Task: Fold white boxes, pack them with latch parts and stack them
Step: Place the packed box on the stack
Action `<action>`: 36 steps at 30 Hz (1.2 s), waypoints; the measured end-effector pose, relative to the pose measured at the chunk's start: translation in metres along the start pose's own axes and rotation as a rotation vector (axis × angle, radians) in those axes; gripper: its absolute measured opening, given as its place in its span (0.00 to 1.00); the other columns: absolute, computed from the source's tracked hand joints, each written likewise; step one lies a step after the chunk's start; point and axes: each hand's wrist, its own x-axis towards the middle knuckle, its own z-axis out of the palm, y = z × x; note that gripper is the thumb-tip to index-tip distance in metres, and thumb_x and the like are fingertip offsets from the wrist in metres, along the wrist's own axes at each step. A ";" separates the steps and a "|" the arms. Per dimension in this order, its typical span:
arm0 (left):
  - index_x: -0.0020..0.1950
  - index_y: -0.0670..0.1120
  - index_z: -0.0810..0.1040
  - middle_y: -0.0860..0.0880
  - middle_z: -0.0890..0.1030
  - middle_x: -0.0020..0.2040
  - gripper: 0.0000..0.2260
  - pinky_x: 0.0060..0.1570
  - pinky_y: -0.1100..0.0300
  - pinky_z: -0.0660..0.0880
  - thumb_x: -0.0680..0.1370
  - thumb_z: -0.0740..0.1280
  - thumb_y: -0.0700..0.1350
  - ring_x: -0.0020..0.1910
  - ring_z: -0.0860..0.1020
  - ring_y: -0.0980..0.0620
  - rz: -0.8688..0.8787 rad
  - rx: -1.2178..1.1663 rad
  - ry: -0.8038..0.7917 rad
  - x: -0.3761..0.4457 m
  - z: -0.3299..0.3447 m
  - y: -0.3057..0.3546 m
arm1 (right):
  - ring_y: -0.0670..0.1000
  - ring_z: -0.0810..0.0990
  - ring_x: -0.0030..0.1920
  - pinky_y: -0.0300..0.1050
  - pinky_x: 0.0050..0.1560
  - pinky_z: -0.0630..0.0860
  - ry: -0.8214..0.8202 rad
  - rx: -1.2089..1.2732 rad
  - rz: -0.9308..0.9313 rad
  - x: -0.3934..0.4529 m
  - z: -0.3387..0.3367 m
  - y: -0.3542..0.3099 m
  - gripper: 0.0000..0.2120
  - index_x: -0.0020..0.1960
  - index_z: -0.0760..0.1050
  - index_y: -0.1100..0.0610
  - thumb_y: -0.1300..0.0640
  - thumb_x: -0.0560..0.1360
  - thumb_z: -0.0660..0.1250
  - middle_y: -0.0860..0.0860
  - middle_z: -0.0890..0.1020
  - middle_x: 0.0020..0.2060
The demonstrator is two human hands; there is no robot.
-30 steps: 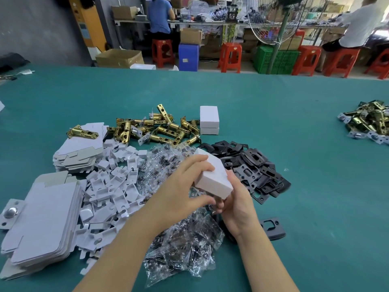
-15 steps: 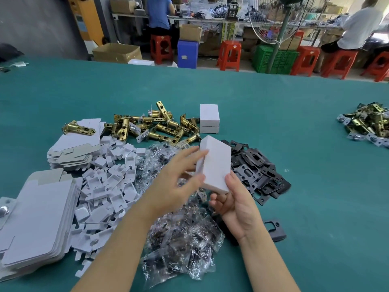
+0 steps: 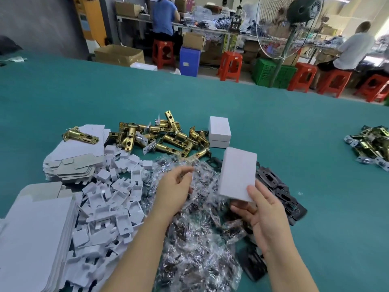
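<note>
The right hand [image 3: 265, 216] holds the white box [image 3: 237, 173] by its near end; thumb on top, fingers underneath. The left hand [image 3: 174, 192] hangs loose beside it, holding nothing.

Stood beyond the teal table [image 3: 273, 127]: red stools [image 3: 230, 65], a green crate [image 3: 273, 75], a standing fan [image 3: 294, 24], brown cartons [image 3: 119, 54].

bright even daylight | soft shadows | slight motion blur | wide-angle edge distortion
</note>
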 end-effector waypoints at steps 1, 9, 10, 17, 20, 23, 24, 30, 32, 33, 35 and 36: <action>0.53 0.62 0.79 0.55 0.83 0.35 0.12 0.27 0.67 0.74 0.83 0.64 0.43 0.29 0.79 0.60 -0.004 -0.006 0.000 0.001 0.000 -0.001 | 0.55 0.87 0.38 0.43 0.33 0.83 0.016 -0.031 0.011 0.011 0.006 -0.008 0.11 0.60 0.78 0.54 0.61 0.78 0.69 0.56 0.88 0.48; 0.56 0.58 0.81 0.46 0.82 0.35 0.09 0.26 0.65 0.70 0.83 0.64 0.44 0.28 0.74 0.57 -0.013 0.000 -0.016 0.007 0.002 -0.007 | 0.51 0.78 0.35 0.45 0.30 0.83 0.125 -0.237 0.037 0.158 0.088 -0.066 0.09 0.61 0.70 0.64 0.58 0.85 0.62 0.58 0.77 0.45; 0.56 0.59 0.81 0.48 0.82 0.35 0.10 0.25 0.67 0.69 0.83 0.64 0.45 0.26 0.74 0.59 -0.019 -0.013 -0.015 0.007 0.002 -0.008 | 0.51 0.76 0.34 0.46 0.29 0.83 0.138 -0.273 0.027 0.174 0.095 -0.069 0.08 0.60 0.69 0.63 0.58 0.85 0.60 0.58 0.76 0.44; 0.53 0.61 0.82 0.55 0.81 0.31 0.11 0.23 0.70 0.67 0.84 0.63 0.46 0.23 0.73 0.63 -0.045 -0.067 -0.015 0.010 0.001 -0.009 | 0.53 0.78 0.28 0.53 0.42 0.85 0.237 -0.691 -0.077 0.230 0.110 -0.056 0.12 0.57 0.73 0.61 0.55 0.85 0.54 0.56 0.78 0.36; 0.52 0.61 0.81 0.54 0.81 0.31 0.11 0.24 0.69 0.68 0.84 0.62 0.47 0.23 0.74 0.62 -0.039 -0.038 -0.011 0.011 0.001 -0.009 | 0.54 0.77 0.26 0.53 0.41 0.83 0.263 -0.743 -0.072 0.231 0.104 -0.044 0.11 0.55 0.70 0.57 0.52 0.86 0.53 0.58 0.79 0.33; 0.51 0.63 0.80 0.54 0.81 0.33 0.10 0.25 0.67 0.70 0.84 0.62 0.49 0.25 0.74 0.60 -0.028 0.013 -0.017 0.010 0.002 -0.010 | 0.54 0.76 0.26 0.53 0.42 0.83 0.247 -0.761 -0.085 0.230 0.101 -0.035 0.12 0.55 0.72 0.55 0.51 0.86 0.52 0.58 0.80 0.33; 0.51 0.62 0.80 0.55 0.81 0.32 0.10 0.25 0.67 0.70 0.84 0.62 0.50 0.25 0.74 0.61 -0.028 0.021 -0.019 0.010 0.002 -0.010 | 0.54 0.77 0.26 0.53 0.41 0.83 0.240 -0.762 -0.092 0.230 0.102 -0.034 0.13 0.57 0.73 0.56 0.51 0.86 0.52 0.58 0.80 0.33; 0.51 0.61 0.81 0.54 0.81 0.31 0.10 0.25 0.67 0.69 0.85 0.61 0.50 0.25 0.73 0.60 -0.041 0.008 -0.019 0.010 0.002 -0.009 | 0.54 0.77 0.26 0.53 0.41 0.85 0.228 -0.720 -0.093 0.234 0.111 -0.029 0.20 0.69 0.73 0.61 0.52 0.86 0.50 0.59 0.80 0.35; 0.51 0.61 0.81 0.54 0.81 0.31 0.10 0.24 0.68 0.69 0.85 0.61 0.49 0.24 0.72 0.60 -0.038 0.005 -0.017 0.010 0.002 -0.009 | 0.55 0.78 0.27 0.57 0.46 0.85 0.237 -0.709 -0.076 0.234 0.112 -0.029 0.21 0.69 0.72 0.62 0.51 0.87 0.50 0.59 0.80 0.35; 0.51 0.60 0.81 0.54 0.81 0.31 0.10 0.24 0.68 0.69 0.85 0.61 0.49 0.24 0.72 0.60 -0.035 0.004 -0.018 0.010 0.002 -0.008 | 0.56 0.78 0.27 0.57 0.46 0.85 0.243 -0.707 -0.062 0.234 0.113 -0.030 0.21 0.69 0.72 0.62 0.51 0.87 0.50 0.59 0.80 0.35; 0.52 0.60 0.81 0.55 0.81 0.31 0.10 0.25 0.69 0.69 0.85 0.61 0.49 0.25 0.73 0.61 -0.028 0.012 -0.022 0.009 0.002 -0.008 | 0.56 0.80 0.28 0.53 0.37 0.85 0.249 -0.665 -0.018 0.234 0.117 -0.033 0.21 0.71 0.68 0.64 0.51 0.87 0.50 0.60 0.80 0.35; 0.52 0.60 0.81 0.56 0.81 0.31 0.10 0.25 0.69 0.69 0.85 0.61 0.49 0.25 0.73 0.62 -0.025 0.017 -0.024 0.009 0.002 -0.008 | 0.57 0.81 0.29 0.50 0.30 0.82 0.246 -0.609 0.021 0.234 0.120 -0.035 0.21 0.74 0.66 0.64 0.52 0.88 0.50 0.61 0.80 0.36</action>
